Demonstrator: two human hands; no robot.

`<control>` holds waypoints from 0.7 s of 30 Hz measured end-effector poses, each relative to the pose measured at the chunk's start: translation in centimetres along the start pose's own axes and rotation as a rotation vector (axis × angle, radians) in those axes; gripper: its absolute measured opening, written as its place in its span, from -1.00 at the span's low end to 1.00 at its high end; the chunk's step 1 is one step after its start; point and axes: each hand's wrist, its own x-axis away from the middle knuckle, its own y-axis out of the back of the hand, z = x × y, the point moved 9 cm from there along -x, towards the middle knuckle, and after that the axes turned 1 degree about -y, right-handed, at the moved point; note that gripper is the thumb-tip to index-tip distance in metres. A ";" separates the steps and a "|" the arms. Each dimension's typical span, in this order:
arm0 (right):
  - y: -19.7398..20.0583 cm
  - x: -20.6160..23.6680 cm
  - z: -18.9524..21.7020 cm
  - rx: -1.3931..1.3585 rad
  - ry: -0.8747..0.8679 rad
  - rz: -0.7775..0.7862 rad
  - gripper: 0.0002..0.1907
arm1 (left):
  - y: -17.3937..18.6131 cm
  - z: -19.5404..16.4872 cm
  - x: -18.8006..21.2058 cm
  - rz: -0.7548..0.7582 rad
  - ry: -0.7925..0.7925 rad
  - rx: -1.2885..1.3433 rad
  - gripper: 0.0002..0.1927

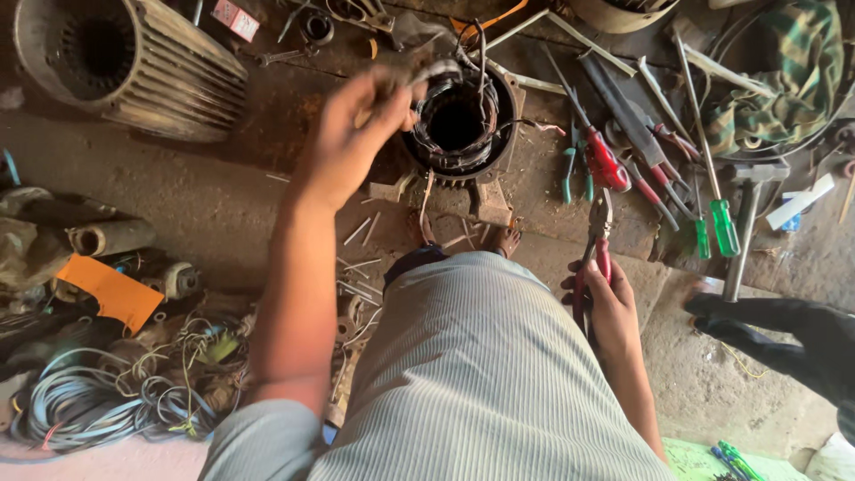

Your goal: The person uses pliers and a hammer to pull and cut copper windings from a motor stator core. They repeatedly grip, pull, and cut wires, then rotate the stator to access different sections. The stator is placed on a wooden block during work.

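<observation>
Pinching a blurred bit of winding at the rim of the motor stator (457, 125), the left hand (349, 142) is raised above it; the right hand (613, 307) is closed around red-handled pliers (595, 249), far from that pinch; the stiff wires could scratch the fingers, I think, if the pull slips.

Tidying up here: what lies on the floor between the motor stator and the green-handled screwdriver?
Head view: red-handled pliers and teal-handled ones lie between stator and screwdriver.

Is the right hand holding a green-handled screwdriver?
No, the right hand grips red-handled pliers; the green-handled screwdrivers lie untouched on the floor.
</observation>
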 end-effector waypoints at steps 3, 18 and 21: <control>-0.4 -0.4 -0.2 0.008 -0.030 -0.001 -0.66 | 0.1 0.9 2.1 -0.020 -0.079 0.023 -0.84; -2.8 -1.4 0.3 0.160 -0.021 0.050 -0.64 | 0.1 0.7 2.8 -0.269 -0.154 -0.237 -0.84; -2.9 -1.8 0.1 0.166 -0.026 0.038 -0.64 | -1.1 -0.1 0.7 -0.173 -0.273 -0.322 -0.83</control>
